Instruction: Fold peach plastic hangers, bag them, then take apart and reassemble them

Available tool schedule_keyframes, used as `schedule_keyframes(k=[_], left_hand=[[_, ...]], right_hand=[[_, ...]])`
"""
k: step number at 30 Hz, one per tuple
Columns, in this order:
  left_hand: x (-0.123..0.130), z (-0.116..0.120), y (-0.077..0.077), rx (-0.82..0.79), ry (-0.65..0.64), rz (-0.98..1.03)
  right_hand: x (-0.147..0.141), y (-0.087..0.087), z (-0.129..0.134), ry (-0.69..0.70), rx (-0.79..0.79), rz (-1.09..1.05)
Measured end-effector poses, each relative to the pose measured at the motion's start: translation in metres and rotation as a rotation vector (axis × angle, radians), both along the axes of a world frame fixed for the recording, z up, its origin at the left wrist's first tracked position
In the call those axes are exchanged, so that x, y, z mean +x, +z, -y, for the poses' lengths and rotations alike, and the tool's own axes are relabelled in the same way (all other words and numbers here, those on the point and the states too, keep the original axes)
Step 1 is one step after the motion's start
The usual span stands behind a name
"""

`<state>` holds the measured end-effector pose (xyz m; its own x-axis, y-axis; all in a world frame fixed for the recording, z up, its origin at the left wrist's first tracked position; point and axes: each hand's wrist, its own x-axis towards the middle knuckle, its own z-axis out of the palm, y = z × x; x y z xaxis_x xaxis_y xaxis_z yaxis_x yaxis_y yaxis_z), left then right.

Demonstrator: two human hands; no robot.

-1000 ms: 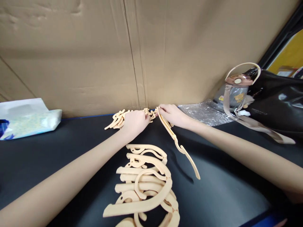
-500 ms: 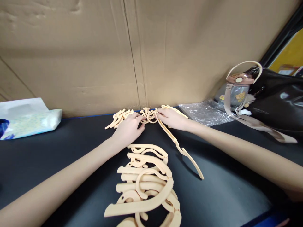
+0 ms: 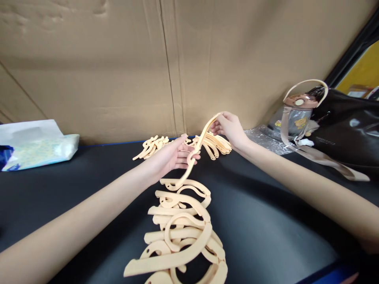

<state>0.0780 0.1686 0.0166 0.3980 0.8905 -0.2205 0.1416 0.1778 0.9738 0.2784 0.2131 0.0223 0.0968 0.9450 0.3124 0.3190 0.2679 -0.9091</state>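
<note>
My right hand (image 3: pixel 229 128) pinches the upper end of a long, jointed cream plastic piece (image 3: pixel 203 136), which slants down to the left in the air. My left hand (image 3: pixel 174 156) is open, palm facing right, with its fingertips at the middle of that piece. The piece's lower end overlaps the top of a row of cream curved hanger-like pieces (image 3: pixel 183 232) stacked toward me. Behind the hands lie a pile of slim cream parts (image 3: pixel 151 146) on the left and a bundle of curved parts (image 3: pixel 217 144) on the right.
A cardboard wall (image 3: pixel 118 71) stands behind the black table (image 3: pixel 260 205). At the left lies a tissue pack (image 3: pixel 44 152). On the right are clear plastic wrap (image 3: pixel 262 138), a strapped bottle (image 3: pixel 296 118) and a black bag (image 3: pixel 349 130).
My right hand has lifted and moved right, raising the long piece and swinging its lower end to the left. My left hand has turned its palm toward the piece and moved right.
</note>
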Motion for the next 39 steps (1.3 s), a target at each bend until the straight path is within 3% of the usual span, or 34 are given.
schedule_keyframes(k=[2,5,8,11,14,20,28,33,35,39], left_hand=[[0.0,0.0,0.001,-0.086,0.036,0.088],[-0.002,-0.002,0.0,-0.037,0.097,0.067],[-0.004,-0.004,-0.003,0.036,0.172,0.026],[-0.003,-0.006,-0.006,0.113,0.2,-0.021],[0.0,-0.003,-0.007,0.166,0.208,-0.065],[0.013,0.009,-0.003,0.199,0.221,-0.119],[0.018,0.018,0.001,0.133,0.168,-0.132],[0.02,0.01,0.003,0.178,0.171,-0.267],[0.021,0.008,0.003,0.275,0.234,-0.344],[0.012,0.002,0.012,0.532,0.352,-0.506]], right_hand=[[0.006,0.0,-0.003,-0.034,-0.028,-0.085],[0.016,-0.001,-0.006,-0.049,-0.017,-0.046],[0.022,-0.002,-0.002,-0.038,0.137,0.326],[0.018,-0.001,0.01,0.108,0.349,0.828],[0.005,-0.003,0.026,0.244,0.377,1.116],[-0.012,-0.007,0.042,0.17,0.361,1.474],[-0.013,-0.008,0.044,0.133,0.387,1.414],[-0.021,-0.007,0.042,0.164,0.364,1.432],[-0.024,-0.003,0.033,0.165,0.293,1.331],[-0.009,0.012,-0.003,0.117,-0.017,0.968]])
